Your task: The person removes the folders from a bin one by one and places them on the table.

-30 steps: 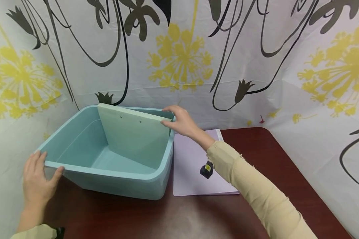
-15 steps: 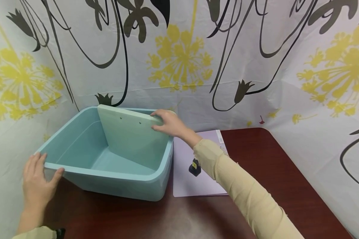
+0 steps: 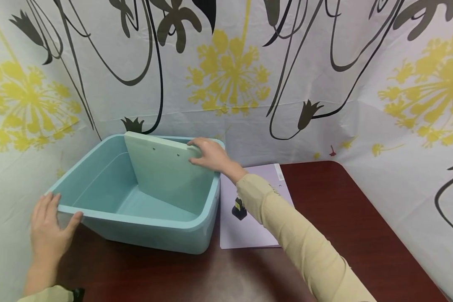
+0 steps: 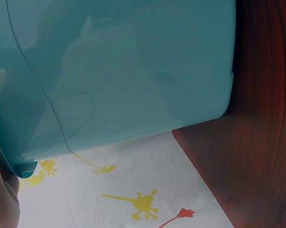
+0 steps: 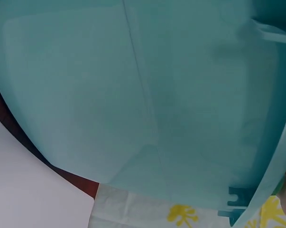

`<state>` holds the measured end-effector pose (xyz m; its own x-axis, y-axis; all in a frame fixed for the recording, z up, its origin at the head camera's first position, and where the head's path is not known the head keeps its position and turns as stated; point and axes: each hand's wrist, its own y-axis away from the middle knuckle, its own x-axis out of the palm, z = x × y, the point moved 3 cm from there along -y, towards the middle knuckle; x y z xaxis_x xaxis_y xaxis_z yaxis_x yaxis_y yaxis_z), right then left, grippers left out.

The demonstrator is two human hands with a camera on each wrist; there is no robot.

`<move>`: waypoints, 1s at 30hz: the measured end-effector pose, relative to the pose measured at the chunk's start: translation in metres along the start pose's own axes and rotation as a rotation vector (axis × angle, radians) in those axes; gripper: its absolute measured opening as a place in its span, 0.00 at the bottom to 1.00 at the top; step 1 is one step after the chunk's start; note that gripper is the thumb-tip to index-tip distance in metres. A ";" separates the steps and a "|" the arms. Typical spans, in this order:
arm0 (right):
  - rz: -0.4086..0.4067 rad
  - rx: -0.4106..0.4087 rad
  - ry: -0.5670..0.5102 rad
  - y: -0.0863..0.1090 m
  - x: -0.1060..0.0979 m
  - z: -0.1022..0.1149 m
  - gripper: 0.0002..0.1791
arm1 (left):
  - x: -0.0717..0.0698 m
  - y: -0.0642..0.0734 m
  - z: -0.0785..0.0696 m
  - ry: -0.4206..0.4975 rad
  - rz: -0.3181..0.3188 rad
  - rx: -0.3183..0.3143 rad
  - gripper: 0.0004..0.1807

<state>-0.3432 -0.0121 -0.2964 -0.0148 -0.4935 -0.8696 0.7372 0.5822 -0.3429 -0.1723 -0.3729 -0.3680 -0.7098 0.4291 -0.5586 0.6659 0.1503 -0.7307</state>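
A light blue plastic bin (image 3: pixel 147 233) stands on the table. My left hand (image 3: pixel 50 235) holds the rim at its near left corner, fingertips over the edge. Inside the bin a pale green folder (image 3: pixel 170 176) with small dark rivets stands on edge, leaning along the far right side. My right hand (image 3: pixel 212 155) pinches its top edge near the right end, thumb in front. The left wrist view shows mostly the outer wall of the bin (image 4: pixel 133 71), with part of the left hand (image 4: pixel 3 199). In the right wrist view the bin wall (image 5: pixel 133 95) hides the folder.
A purple folder (image 3: pixel 235 235) with a white label lies flat right of the bin, partly under the right forearm. The dark red table (image 3: pixel 324 201) extends to the right. Patterned white fabric (image 3: pixel 234 121) hangs behind and at both sides.
My right hand has shifted left from the bin's far right corner onto the folder's top edge. The left hand, bin and folder hold their places.
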 end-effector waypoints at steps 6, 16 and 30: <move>0.012 0.003 0.084 -0.001 0.005 0.000 0.20 | 0.000 0.000 -0.001 0.006 -0.016 0.015 0.52; -0.030 0.016 0.000 0.000 0.004 -0.002 0.16 | 0.000 0.000 0.000 0.014 -0.015 0.021 0.51; -0.207 0.017 -0.123 0.005 -0.007 0.001 0.16 | 0.001 0.000 -0.002 0.010 -0.007 -0.004 0.51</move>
<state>-0.3388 -0.0059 -0.2916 -0.0856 -0.6769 -0.7311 0.7379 0.4500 -0.5030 -0.1728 -0.3708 -0.3674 -0.7121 0.4366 -0.5498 0.6620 0.1565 -0.7330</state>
